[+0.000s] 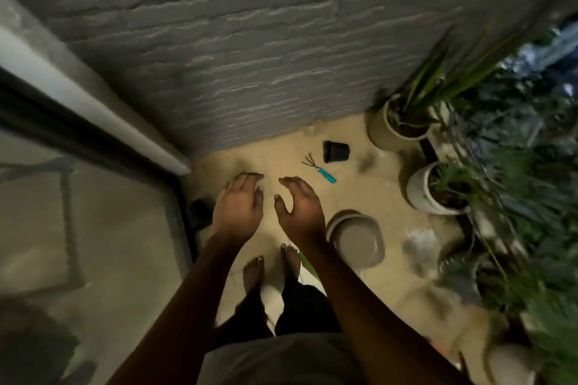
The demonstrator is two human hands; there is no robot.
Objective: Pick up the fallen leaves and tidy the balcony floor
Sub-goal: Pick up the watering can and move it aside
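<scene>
I stand barefoot on the beige balcony floor (275, 166) and look straight down. My left hand (239, 205) and my right hand (298, 208) are held out side by side above the floor, palms down, fingers apart, nothing in them. A green leaf (308, 262) lies on the floor beside my right foot, partly hidden under my right forearm. A blurred dark smudge (364, 164) sits on the floor near the pots; I cannot tell what it is.
A tipped black pot (336, 151) and a small hand rake with a teal handle (320, 170) lie ahead. A round grey-brown basin (358, 237) sits right of my feet. Potted plants (403, 122) (438, 189) line the right side. A grey brick wall (250, 56) is ahead, a glass door (78, 197) at left.
</scene>
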